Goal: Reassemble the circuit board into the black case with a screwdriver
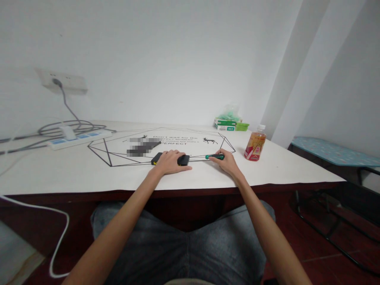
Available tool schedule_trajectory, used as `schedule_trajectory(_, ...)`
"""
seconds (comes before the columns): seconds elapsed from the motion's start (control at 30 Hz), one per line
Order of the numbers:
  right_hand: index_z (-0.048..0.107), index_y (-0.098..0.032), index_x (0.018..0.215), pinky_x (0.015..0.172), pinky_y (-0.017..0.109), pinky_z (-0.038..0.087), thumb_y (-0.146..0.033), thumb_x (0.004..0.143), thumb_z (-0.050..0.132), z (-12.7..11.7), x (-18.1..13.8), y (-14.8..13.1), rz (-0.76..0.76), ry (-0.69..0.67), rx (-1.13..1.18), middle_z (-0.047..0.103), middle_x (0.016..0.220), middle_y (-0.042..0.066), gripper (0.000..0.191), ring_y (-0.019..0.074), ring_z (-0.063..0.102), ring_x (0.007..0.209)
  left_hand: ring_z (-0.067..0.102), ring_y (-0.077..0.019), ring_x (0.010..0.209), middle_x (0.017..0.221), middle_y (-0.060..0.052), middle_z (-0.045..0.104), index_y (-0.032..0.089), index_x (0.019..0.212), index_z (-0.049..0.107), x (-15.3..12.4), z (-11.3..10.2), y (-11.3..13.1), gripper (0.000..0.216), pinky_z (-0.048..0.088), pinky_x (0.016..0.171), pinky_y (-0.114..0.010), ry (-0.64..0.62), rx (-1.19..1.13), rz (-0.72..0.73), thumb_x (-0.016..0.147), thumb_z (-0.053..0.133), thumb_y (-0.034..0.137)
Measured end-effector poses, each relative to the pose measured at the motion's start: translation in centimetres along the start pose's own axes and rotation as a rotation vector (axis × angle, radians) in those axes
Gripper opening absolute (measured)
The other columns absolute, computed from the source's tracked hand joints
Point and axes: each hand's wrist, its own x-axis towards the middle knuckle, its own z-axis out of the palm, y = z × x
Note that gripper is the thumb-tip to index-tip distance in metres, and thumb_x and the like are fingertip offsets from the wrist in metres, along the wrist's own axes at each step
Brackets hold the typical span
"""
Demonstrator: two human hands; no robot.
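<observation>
My left hand [170, 162] lies palm down over a flat black box [183, 159] with a yellow mark at its left end, fingers curled around its near side. My right hand [225, 161] pinches a small screwdriver with a green and black handle [214, 156], whose thin shaft points left toward the black box. Both rest on the white table cover [89, 170] printed with black geometric lines, deer figures and text.
An orange drink bottle [255, 146] stands to the right of my right hand. A white power strip [78, 139] with grey cables lies at the back left. Green boxes [230, 124] sit by the wall. A blue-topped bench [335, 152] stands on the right.
</observation>
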Motion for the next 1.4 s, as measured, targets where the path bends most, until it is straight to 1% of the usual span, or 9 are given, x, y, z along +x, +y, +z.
schedule_trajectory(0.13,0.055,-0.021,0.060,0.060,0.031,0.033,-0.067,0.086,0.053,0.00,0.12,-0.13,0.020,-0.018,-0.171,0.058,0.059,0.004,0.053,0.0193,0.053,0.063,0.059,-0.0367,0.118,0.130,-0.015,0.066,0.021,0.131,0.063,-0.02,-0.10,0.08,0.089,0.039,0.103,-0.052,-0.004,0.002,0.001,0.076,0.047,0.088)
schedule_trajectory(0.3,0.057,-0.023,0.086,0.066,0.030,0.040,-0.060,0.074,0.070,-0.08,0.03,-0.08,-0.054,-0.019,0.030,0.066,0.076,0.003,0.041,0.0194,0.058,0.071,0.059,-0.0366,0.118,0.130,-0.014,0.065,0.022,0.131,0.064,0.01,-0.05,0.07,0.089,0.039,0.102,-0.051,0.002,0.001,-0.002,0.075,0.047,0.089)
schedule_trajectory(0.5,0.052,-0.022,0.060,0.062,0.032,0.034,-0.068,0.084,0.055,0.01,0.11,-0.34,0.028,0.020,-0.215,0.059,0.060,0.005,0.052,0.0204,0.053,0.065,0.059,-0.0364,0.118,0.130,-0.014,0.066,0.022,0.130,0.064,0.03,0.01,0.02,0.087,0.039,0.103,-0.050,0.007,-0.008,-0.001,0.076,0.047,0.088)
schedule_trajectory(0.7,0.056,-0.023,0.085,0.065,0.030,0.040,-0.062,0.077,0.065,-0.01,0.07,-0.08,-0.042,-0.004,-0.003,0.065,0.074,0.003,0.041,0.0199,0.057,0.070,0.059,-0.0370,0.119,0.131,-0.014,0.065,0.024,0.131,0.063,-0.05,-0.35,0.30,0.086,0.038,0.103,-0.051,-0.013,-0.010,-0.012,0.075,0.048,0.087)
schedule_trajectory(0.87,0.049,-0.023,0.060,0.060,0.031,0.033,-0.066,0.088,0.051,-0.05,0.14,-0.06,0.016,-0.015,-0.205,0.058,0.060,0.005,0.051,0.0195,0.053,0.064,0.059,-0.0370,0.119,0.131,-0.014,0.065,0.024,0.131,0.063,-0.09,-0.39,0.28,0.085,0.039,0.103,-0.051,-0.014,-0.015,-0.010,0.076,0.047,0.087)
schedule_trajectory(0.93,0.054,-0.022,0.066,0.061,0.031,0.034,-0.065,0.089,0.049,-0.01,0.09,-0.10,0.001,-0.034,-0.192,0.060,0.062,0.004,0.049,0.0195,0.054,0.065,0.059,-0.0366,0.119,0.131,-0.014,0.065,0.025,0.131,0.063,-0.07,-0.27,0.17,0.085,0.038,0.103,-0.051,-0.011,-0.019,-0.008,0.076,0.048,0.087)
schedule_trajectory(1.07,0.057,-0.023,0.088,0.066,0.029,0.039,-0.061,0.074,0.070,0.02,-0.04,0.05,-0.034,-0.040,0.000,0.068,0.079,0.002,0.043,0.0196,0.059,0.072,0.059,-0.0364,0.118,0.131,-0.013,0.065,0.025,0.131,0.063,-0.05,-0.12,0.09,0.085,0.038,0.104,-0.050,-0.006,-0.013,-0.007,0.075,0.048,0.088)
schedule_trajectory(1.27,0.052,-0.022,0.060,0.061,0.031,0.031,-0.067,0.086,0.053,0.06,0.12,-0.08,0.013,-0.019,-0.177,0.057,0.059,0.003,0.052,0.0192,0.052,0.062,0.059,-0.0373,0.118,0.130,-0.014,0.065,0.023,0.131,0.064,-0.08,-0.19,0.12,0.087,0.039,0.103,-0.051,-0.007,-0.008,-0.008,0.075,0.048,0.088)
schedule_trajectory(1.4,0.059,-0.022,0.081,0.065,0.030,0.037,-0.064,0.082,0.060,0.04,0.05,-0.13,-0.043,-0.023,-0.031,0.065,0.074,0.003,0.042,0.0193,0.057,0.069,0.060,-0.0363,0.118,0.131,-0.014,0.065,0.025,0.131,0.063,-0.04,-0.13,0.05,0.086,0.039,0.103,-0.050,-0.004,-0.005,-0.010,0.075,0.048,0.088)
